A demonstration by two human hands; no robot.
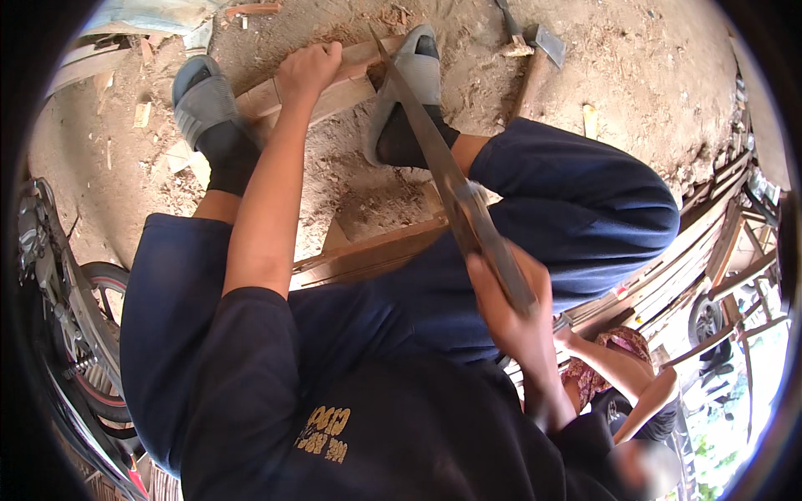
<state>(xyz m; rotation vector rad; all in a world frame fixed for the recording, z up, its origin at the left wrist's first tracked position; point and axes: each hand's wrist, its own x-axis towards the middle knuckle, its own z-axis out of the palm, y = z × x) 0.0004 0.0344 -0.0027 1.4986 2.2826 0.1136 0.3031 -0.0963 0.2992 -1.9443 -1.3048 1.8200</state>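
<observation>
My L hand point(307, 73) is closed on the wooden board point(347, 98) btwn my gray sandals point(422, 75) & my R hand point(511, 305) grips the long blade point(434, 142), so I think I should press the board down hard & keep the blade off my toes.

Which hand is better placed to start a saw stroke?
Likely the right hand: it grips the saw, which points toward the wood. The left hand rests on the wood, better placed to steady it.
</observation>
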